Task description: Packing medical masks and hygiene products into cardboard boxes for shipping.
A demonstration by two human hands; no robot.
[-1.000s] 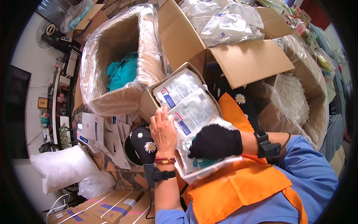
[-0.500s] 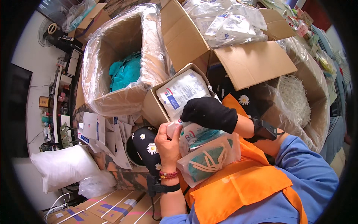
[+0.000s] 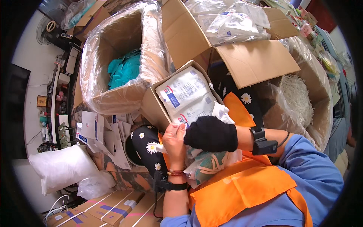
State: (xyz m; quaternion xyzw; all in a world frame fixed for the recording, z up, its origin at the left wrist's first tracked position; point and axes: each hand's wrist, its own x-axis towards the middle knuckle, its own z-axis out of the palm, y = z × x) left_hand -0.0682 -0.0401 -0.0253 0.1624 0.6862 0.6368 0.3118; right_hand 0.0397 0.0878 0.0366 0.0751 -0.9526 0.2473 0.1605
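Note:
My bare left hand [image 3: 174,145] is closed, thumb and fingertips pinched on the edge of a plastic packet, mostly hidden. Against it, my right hand [image 3: 211,133], in a black glove, is closed on the same edge; its fingertips are hidden. A white crumpled piece [image 3: 222,113] shows past the glove. Below both hands, on my lap, lies a clear packet [image 3: 211,165] with teal material and pale strips inside. Just beyond them, an open carton [image 3: 154,107] holds white printed packets [image 3: 185,89].
A plastic-lined box [image 3: 113,104] at the back left holds teal pieces [image 3: 124,70]. Another box, with white strands [image 3: 297,96], stands at the right. Clear packets [image 3: 234,24] fill a carton behind an open flap [image 3: 257,62]. White folded sheets [image 3: 92,128] lie at the left.
My hands have come closer together, and the gloved one has moved down and turned its back up. It covers more of the clear packet on my lap, and more of the packets in the carton shows.

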